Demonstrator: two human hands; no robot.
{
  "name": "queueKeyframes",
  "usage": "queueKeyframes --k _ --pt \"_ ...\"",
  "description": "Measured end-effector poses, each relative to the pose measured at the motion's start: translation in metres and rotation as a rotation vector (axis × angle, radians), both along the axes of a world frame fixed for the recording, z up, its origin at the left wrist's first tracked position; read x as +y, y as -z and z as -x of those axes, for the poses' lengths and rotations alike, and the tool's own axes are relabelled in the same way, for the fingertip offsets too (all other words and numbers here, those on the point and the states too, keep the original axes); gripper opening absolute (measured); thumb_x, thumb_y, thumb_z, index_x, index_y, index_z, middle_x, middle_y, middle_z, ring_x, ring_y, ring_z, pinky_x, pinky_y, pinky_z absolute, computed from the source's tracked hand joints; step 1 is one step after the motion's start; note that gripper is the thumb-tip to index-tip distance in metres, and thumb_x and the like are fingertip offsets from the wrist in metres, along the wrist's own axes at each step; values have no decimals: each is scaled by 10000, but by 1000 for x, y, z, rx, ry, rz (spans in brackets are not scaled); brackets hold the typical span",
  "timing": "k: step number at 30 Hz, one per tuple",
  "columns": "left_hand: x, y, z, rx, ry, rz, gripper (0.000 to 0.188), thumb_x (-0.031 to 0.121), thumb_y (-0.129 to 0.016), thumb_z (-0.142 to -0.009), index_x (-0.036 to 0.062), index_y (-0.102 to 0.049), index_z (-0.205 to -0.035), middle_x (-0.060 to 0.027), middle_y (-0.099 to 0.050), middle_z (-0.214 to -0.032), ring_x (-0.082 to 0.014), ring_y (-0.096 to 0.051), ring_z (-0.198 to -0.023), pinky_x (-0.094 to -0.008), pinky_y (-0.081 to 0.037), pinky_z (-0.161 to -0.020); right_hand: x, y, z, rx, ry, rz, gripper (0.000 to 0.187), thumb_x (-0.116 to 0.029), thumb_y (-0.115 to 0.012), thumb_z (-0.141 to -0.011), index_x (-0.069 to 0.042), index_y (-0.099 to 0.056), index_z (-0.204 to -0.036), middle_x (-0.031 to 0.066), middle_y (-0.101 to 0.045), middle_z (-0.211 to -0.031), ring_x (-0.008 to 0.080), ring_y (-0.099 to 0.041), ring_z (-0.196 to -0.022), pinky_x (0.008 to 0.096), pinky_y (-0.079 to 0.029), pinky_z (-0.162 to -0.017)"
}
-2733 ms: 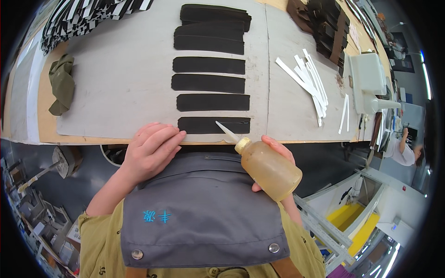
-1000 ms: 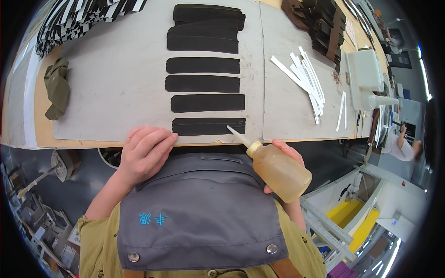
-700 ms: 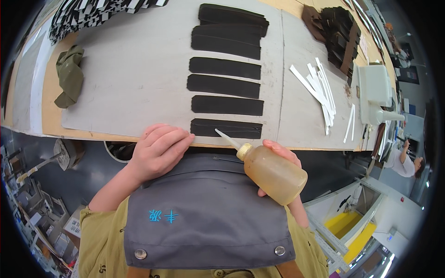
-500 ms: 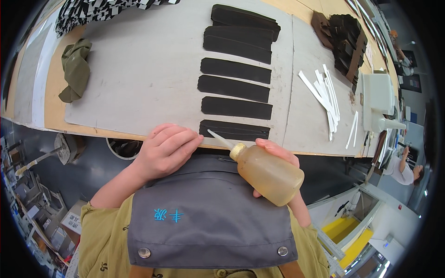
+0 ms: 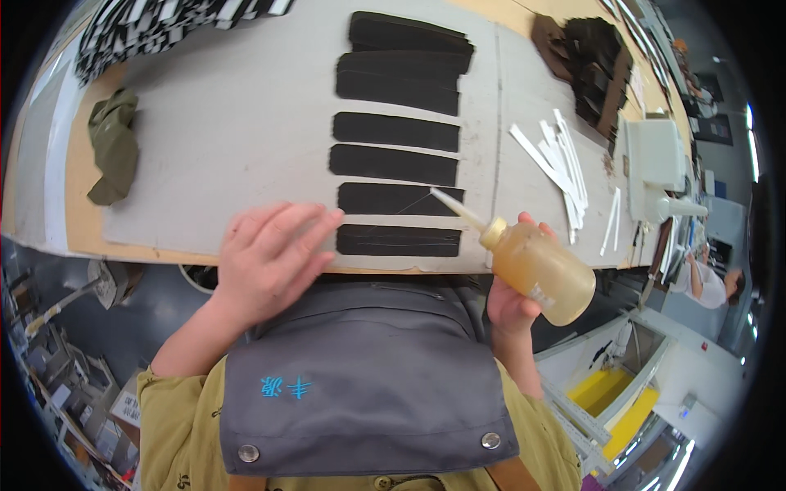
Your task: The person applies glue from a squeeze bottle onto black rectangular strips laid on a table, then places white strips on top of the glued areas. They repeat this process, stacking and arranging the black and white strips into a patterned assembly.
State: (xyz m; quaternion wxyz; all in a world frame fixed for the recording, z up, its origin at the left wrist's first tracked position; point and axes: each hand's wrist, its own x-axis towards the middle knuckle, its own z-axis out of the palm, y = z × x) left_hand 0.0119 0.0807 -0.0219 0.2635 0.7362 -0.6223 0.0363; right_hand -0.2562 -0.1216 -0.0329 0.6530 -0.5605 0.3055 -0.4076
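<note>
My right hand [image 5: 512, 307] grips a translucent squeeze bottle [image 5: 547, 270] of amber liquid, tilted with its long pale nozzle [image 5: 454, 206] pointing up and left. A fine thread of liquid stretches from the nozzle's tip toward the nearest dark strip [image 5: 397, 241], which carries thin lines along its length. Just left of that strip, my left hand [image 5: 274, 250] has its fingers apart and holds nothing. Its fingertips are near the left ends of the closest strips. Beyond lie several more dark strips [image 5: 393, 166] in a column, overlapping at the far end.
White narrow strips [image 5: 565, 168] lie on the right, near a pale container [image 5: 655, 164]. Dark brown pieces [image 5: 594, 69] are heaped at the far right. An olive cloth [image 5: 115, 151] rests at the left, below a black-and-white bundle [image 5: 155, 33]. The table's front edge [image 5: 385, 270] runs close to me.
My right hand has lifted the bottle up and to the right, away from the nearest strip, drawing out a thread of liquid. My left hand has shifted slightly left and its fingers have spread.
</note>
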Motion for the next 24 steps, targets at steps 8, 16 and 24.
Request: queueKeyframes --k 8,16,24 --pt "-9 5 -2 -30 0 -99 420 248 -736 -889 148 -721 -1296 -35 -649 -1278 -265 -593 -1157 -403 -444 -976 -1 0 30 185 157 161 1195 -736 -840 -676 -57 -376 -1544 212 -479 -1544 297 -543 -1366 444 -497 -1099" --pt "-8 5 -3 -32 10 -63 362 220 -730 -896 127 -741 -1245 -40 -672 -1207 -261 -612 -1106 -398 -458 -944 -6 5 37 334 7 533 1167 -668 -909 -639 40 -446 -1444 264 -586 -1416 335 -604 -1299 424 -505 -1076" --pt "-10 7 -4 -15 13 -22 357 190 -750 -867 123 -751 -1218 -24 -680 -1181 -246 -630 -1067 -381 -462 -922 -4 4 22 253 -138 579 1111 -521 -983 -626 46 -479 -1438 267 -596 -1405 344 -607 -1306 423 -507 -1087"
